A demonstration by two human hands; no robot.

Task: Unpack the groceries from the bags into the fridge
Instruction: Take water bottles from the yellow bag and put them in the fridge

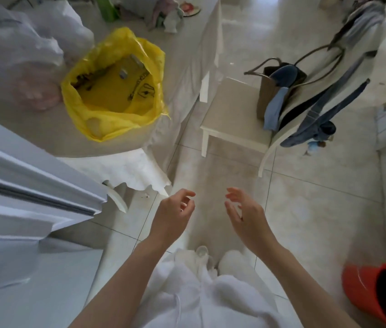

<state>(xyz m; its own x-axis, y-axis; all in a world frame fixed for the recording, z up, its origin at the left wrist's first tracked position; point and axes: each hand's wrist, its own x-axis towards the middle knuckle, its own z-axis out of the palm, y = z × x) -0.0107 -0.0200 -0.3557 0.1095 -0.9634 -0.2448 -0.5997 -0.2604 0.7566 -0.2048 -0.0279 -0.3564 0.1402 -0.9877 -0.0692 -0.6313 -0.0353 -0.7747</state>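
Fridge door [33, 185] at far left, edge toward me. White bags [21, 36] and yellow bag [113, 91] sit on table [45, 129], the yellow one gaping, mouth up, contents unclear. I judge its film thin, slippery, limp: gather the rim at both sides, support from below if heavy. My left hand [175, 214] is loosely curled, empty; right hand [246, 214] spread, empty, both over floor, well apart from the bags.

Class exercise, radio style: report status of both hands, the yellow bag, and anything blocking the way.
Left hand and right hand empty, open, over floor. Yellow bag open on table, untouched. Nothing between hands and bag; chair off to the right.
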